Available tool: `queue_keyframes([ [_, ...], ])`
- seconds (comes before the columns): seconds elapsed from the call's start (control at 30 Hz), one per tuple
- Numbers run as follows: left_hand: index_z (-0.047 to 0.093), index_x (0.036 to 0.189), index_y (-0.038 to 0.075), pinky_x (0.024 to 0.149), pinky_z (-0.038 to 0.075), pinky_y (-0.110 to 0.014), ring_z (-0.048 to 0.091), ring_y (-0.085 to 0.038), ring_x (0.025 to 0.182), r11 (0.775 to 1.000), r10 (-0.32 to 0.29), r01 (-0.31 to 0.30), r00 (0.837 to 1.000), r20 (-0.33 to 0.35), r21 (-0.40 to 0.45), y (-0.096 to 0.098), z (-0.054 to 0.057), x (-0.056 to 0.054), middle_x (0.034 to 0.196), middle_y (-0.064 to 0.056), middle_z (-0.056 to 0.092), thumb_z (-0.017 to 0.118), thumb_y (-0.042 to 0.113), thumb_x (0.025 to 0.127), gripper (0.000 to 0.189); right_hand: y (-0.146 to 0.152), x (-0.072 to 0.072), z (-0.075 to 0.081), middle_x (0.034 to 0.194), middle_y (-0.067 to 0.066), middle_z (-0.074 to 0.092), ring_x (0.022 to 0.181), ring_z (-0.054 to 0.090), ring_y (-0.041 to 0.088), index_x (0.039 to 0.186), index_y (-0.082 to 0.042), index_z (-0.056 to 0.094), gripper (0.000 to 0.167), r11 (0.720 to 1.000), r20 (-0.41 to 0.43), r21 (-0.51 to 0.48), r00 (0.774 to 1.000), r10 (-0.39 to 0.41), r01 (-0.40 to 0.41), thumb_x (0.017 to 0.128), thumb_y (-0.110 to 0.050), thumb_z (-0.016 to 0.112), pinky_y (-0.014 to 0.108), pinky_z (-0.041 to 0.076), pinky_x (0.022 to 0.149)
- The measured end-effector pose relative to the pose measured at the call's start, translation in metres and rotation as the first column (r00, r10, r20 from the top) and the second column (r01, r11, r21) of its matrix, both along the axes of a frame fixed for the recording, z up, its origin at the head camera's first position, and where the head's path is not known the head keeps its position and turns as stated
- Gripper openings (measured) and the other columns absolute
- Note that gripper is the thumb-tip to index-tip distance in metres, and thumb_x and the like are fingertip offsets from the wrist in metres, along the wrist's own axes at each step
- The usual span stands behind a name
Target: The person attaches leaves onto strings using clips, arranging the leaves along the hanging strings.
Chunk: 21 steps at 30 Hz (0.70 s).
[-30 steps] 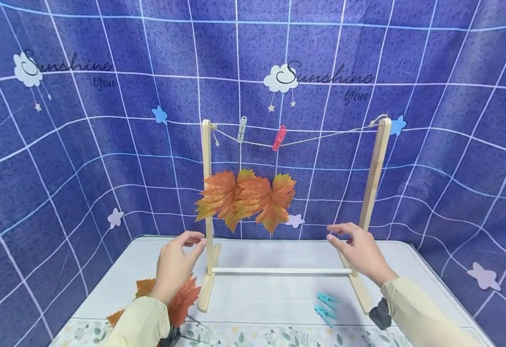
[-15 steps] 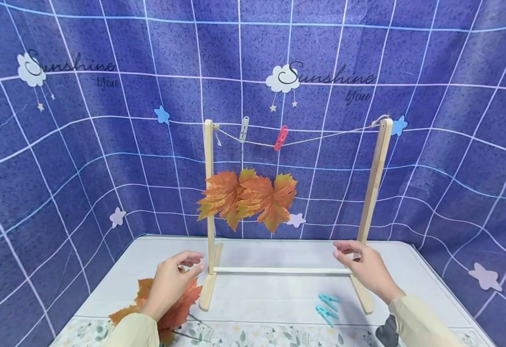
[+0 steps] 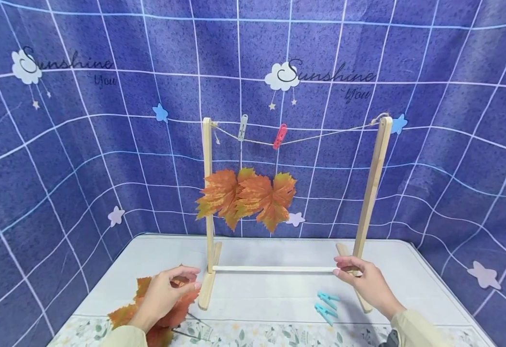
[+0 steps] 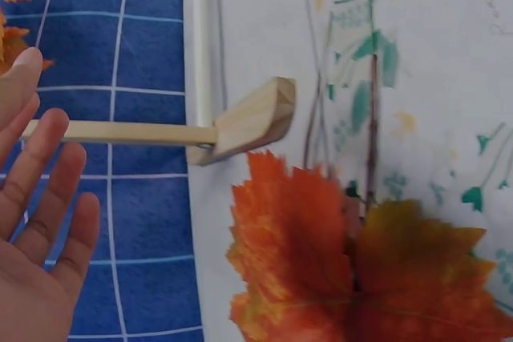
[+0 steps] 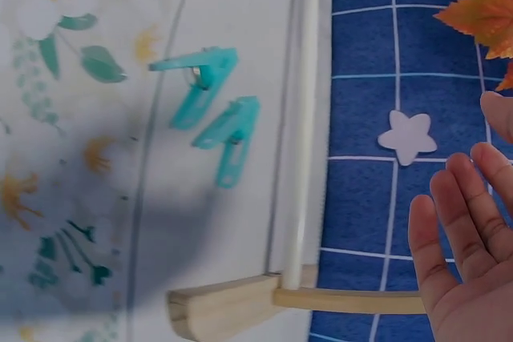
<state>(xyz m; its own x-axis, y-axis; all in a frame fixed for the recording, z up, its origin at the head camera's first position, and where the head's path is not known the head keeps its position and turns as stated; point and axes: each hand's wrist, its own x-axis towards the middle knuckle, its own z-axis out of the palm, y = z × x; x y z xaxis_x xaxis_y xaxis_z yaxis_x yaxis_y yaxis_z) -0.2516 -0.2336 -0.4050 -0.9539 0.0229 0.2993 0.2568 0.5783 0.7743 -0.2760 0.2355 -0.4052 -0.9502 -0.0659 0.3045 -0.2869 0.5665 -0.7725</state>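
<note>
Two orange-yellow artificial maple leaves (image 3: pixel 266 200) hang from a string on a wooden rack (image 3: pixel 372 188). A grey clothespin (image 3: pixel 242 127) and a red clothespin (image 3: pixel 280 136) sit on that string above them. My left hand (image 3: pixel 163 294) hovers over loose orange leaves (image 3: pixel 124 314) at the table's left front, fingers relaxed, holding nothing. In the left wrist view one leaf (image 4: pixel 296 254) lies with its dark stem over the printed cloth. My right hand (image 3: pixel 367 284) is by the rack's right foot, fingers loosely bent around nothing. Two turquoise clothespins (image 3: pixel 325 313) lie on the table to its left.
A white crossbar (image 3: pixel 279 269) joins the rack's two feet low over the white table (image 3: pixel 274 296). Floral cloth (image 3: pixel 244 335) covers the front edge. Behind stands a blue gridded curtain (image 3: pixel 148 144) with stars and clouds.
Both hands have come down from beside the rack's posts, the left towards the loose leaves, the right towards the rack's foot. The hanging leaves and the clothespins stay in place.
</note>
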Motion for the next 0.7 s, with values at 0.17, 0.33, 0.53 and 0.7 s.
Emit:
queue_keyframes([
  [0.17, 0.077, 0.110, 0.014, 0.078, 0.053, -0.028, 0.065, -0.006, 0.087, 0.999, -0.050, 0.050, 0.999, 0.018, -0.003, -0.007, -0.012, 0.001, 0.094, 0.003, 0.075, 0.084, 0.025, 0.084, 0.028, 0.001, 0.003, -0.015, 0.107, 0.008, 0.073, 0.095, 0.064, 0.009, 0.121, -0.003, 0.070, 0.036, 0.999, 0.058, -0.037, 0.998, 0.003, -0.001, 0.090, -0.019, 0.078, 0.027, 0.052, 0.081],
  [0.33, 0.077, 0.109, 0.013, 0.076, 0.052, -0.027, 0.065, -0.009, 0.085, 0.995, -0.096, 0.098, 0.991, 0.095, -0.011, -0.011, -0.023, 0.002, 0.100, 0.000, 0.076, 0.083, 0.029, 0.085, 0.030, 0.002, 0.008, -0.028, 0.106, 0.011, 0.073, 0.096, 0.067, 0.015, 0.119, -0.001, 0.070, 0.039, 0.999, 0.095, -0.051, 0.995, -0.008, 0.013, 0.085, -0.015, 0.082, 0.026, 0.053, 0.079],
  [0.53, 0.079, 0.105, 0.010, 0.070, 0.051, -0.025, 0.064, -0.008, 0.079, 0.992, -0.114, 0.119, 0.984, 0.136, -0.031, -0.014, -0.037, 0.004, 0.101, -0.004, 0.077, 0.084, 0.025, 0.084, 0.026, 0.003, 0.014, -0.041, 0.104, 0.010, 0.073, 0.096, 0.068, 0.021, 0.118, 0.000, 0.071, 0.040, 0.999, 0.123, -0.024, 0.992, -0.025, 0.028, 0.083, -0.014, 0.084, 0.029, 0.053, 0.078],
  [0.7, 0.079, 0.101, 0.010, 0.066, 0.051, -0.025, 0.063, -0.005, 0.076, 0.987, -0.131, 0.142, 0.981, 0.145, -0.072, -0.016, -0.045, 0.006, 0.096, -0.002, 0.077, 0.083, 0.023, 0.084, 0.021, 0.005, 0.017, -0.052, 0.101, 0.006, 0.074, 0.093, 0.068, 0.019, 0.114, -0.002, 0.072, 0.037, 0.999, 0.136, 0.016, 0.990, -0.032, 0.030, 0.082, -0.016, 0.085, 0.042, 0.053, 0.085],
])
